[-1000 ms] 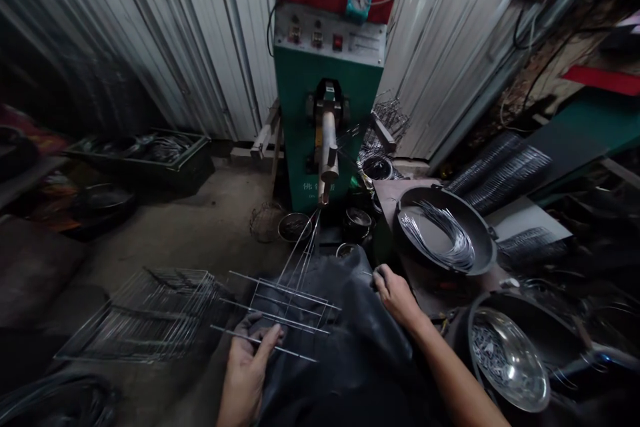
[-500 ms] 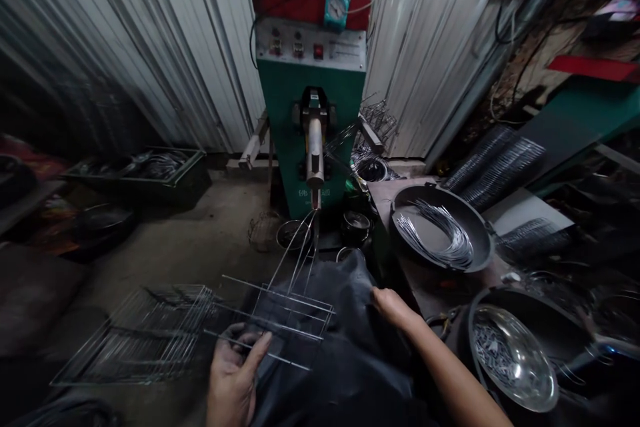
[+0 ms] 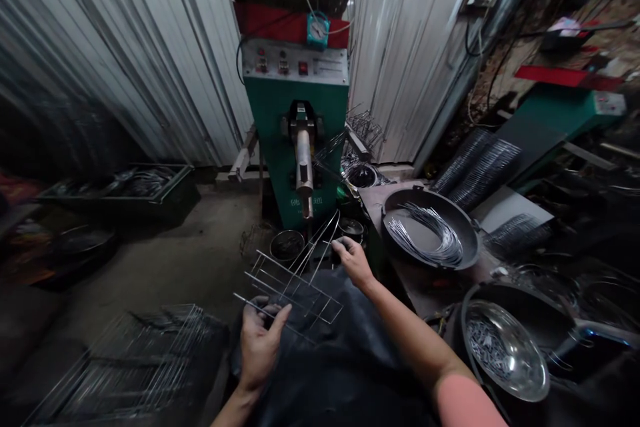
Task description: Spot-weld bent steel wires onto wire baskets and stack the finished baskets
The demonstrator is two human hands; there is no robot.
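A bare metal wire rack point(image 3: 295, 290) with crossed rods and long wires that meet at a bent tip lies tilted above the dark cloth over my lap. My left hand point(image 3: 261, 340) grips its near left side, thumb and fingers around a rod. At the far right side of the rack, the fingertips of my right hand point(image 3: 354, 260) are pinched on a thin wire; whether this wire belongs to the rack I cannot tell. Beyond the rack's tip stands a green welding machine point(image 3: 267, 113), its metal electrode arm point(image 3: 304, 160) pointing down, apart from the wires.
Stacked wire racks point(image 3: 135, 360) lie at lower left, blurred. On the right, a black pan point(image 3: 473, 250) holds curved wires, and a steel bowl point(image 3: 533, 373) holds small metal pieces. A green bin point(image 3: 175, 190) stands by the corrugated wall point(image 3: 190, 47).
The rack's tip has come away from the machine's electrode and swung right. My right hand has left the dark cloth and moved up and left to the wires. My left hand still grips the rack.
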